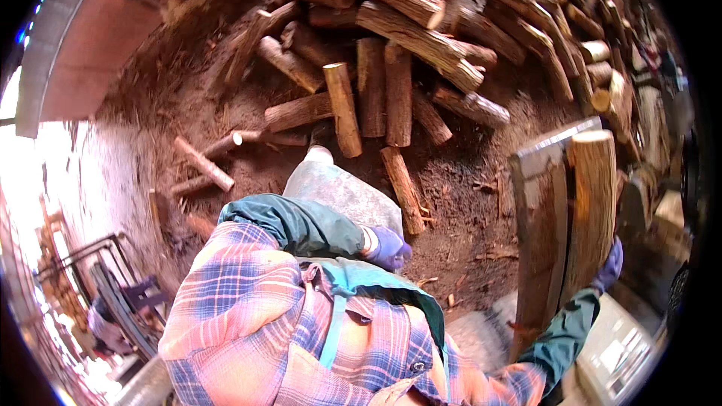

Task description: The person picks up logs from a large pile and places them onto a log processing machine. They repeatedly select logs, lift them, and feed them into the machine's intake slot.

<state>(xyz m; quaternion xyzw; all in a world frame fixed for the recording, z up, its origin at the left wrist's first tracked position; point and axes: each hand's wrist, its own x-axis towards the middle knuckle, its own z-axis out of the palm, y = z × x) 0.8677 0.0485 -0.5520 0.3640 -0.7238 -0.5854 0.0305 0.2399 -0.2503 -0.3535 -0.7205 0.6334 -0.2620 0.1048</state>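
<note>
My right hand (pixel 609 263), in a purple glove, grips the lower right side of a thick log (pixel 592 195). That log stands on end with its pale cut face up, beside a dark upright board with a metal-edged top (pixel 543 210). Its far fingers are partly hidden behind the wood. In front of my waist, my left hand (pixel 387 248) wears a purple glove too. Its fingers are curled in, and nothing shows in them. Dark green sleeve covers reach over both forearms, and a teal apron (pixel 376 277) hangs from my waist.
A large heap of cut logs (pixel 406 26) spreads across the dirt floor ahead. One loose log (pixel 403 189) lies near my outstretched leg (pixel 342 189). Thinner logs (pixel 204 164) lie to the left. A pale machine-like surface (pixel 617 349) stands at lower right, and a black metal frame (pixel 94 248) at left.
</note>
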